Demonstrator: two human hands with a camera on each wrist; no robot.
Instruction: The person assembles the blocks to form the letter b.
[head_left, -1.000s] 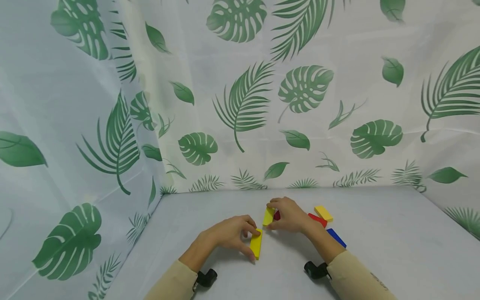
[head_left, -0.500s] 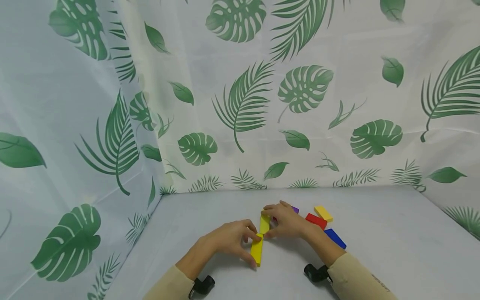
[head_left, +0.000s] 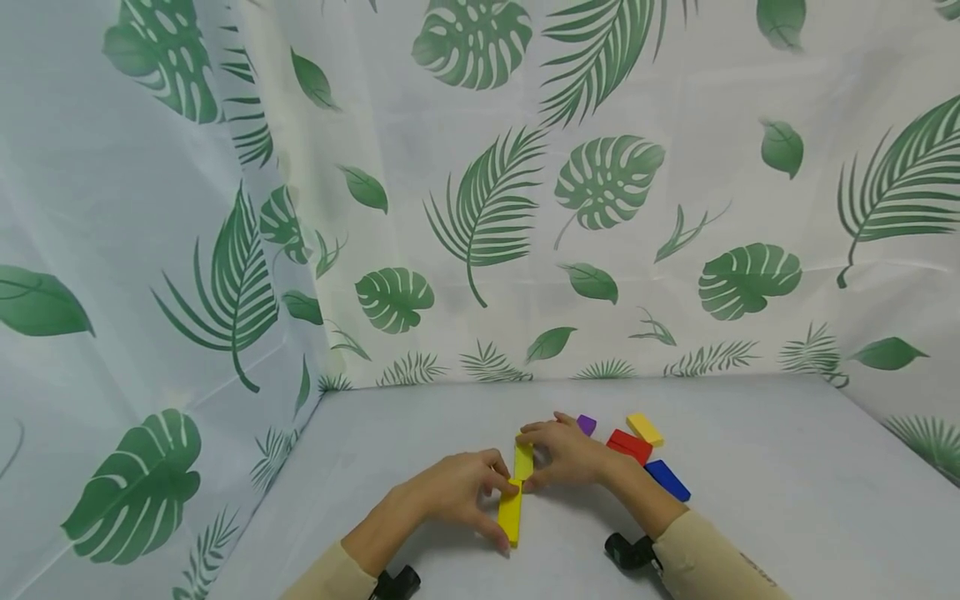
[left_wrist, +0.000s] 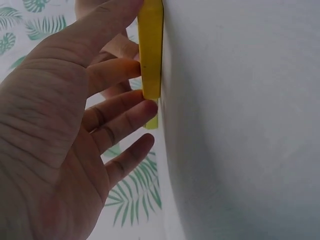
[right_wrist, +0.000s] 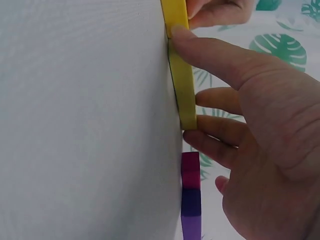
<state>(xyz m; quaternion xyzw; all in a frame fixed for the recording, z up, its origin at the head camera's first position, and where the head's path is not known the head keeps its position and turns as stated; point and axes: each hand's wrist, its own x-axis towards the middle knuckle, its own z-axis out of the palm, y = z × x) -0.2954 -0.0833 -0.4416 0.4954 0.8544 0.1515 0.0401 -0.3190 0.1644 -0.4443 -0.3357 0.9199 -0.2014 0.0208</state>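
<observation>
While the left hand (head_left: 450, 487) pinches the near yellow block (head_left: 511, 513) lying flat toward the desk's (head_left: 750, 500) front edge, the right hand (head_left: 570, 454) grips the far yellow block (head_left: 523, 459), its end meeting the first (a straight line). Purple block (head_left: 587, 424), red block (head_left: 630, 446), blue block (head_left: 667, 480) and another yellow piece (head_left: 645, 428) lie just right.

Two long blocks (head_left: 517, 492) end to end; loose blocks (head_left: 636, 444) right of them.
</observation>
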